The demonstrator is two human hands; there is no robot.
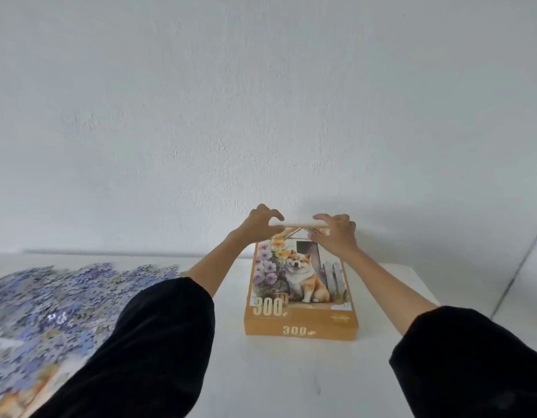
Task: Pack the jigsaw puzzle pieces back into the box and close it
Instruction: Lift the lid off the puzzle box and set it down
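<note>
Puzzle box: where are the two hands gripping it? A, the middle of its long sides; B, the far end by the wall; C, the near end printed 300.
B: the left hand and right hand both grip the puzzle box at its far end.

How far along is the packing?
Done: nothing that shows. The pieces lie heaped on the table, left of the box. In hand: left hand and right hand both pinch the box's far end, where a pale edge shows between them; probably opening it. Left: get it open, load the pieces, close it.
</note>
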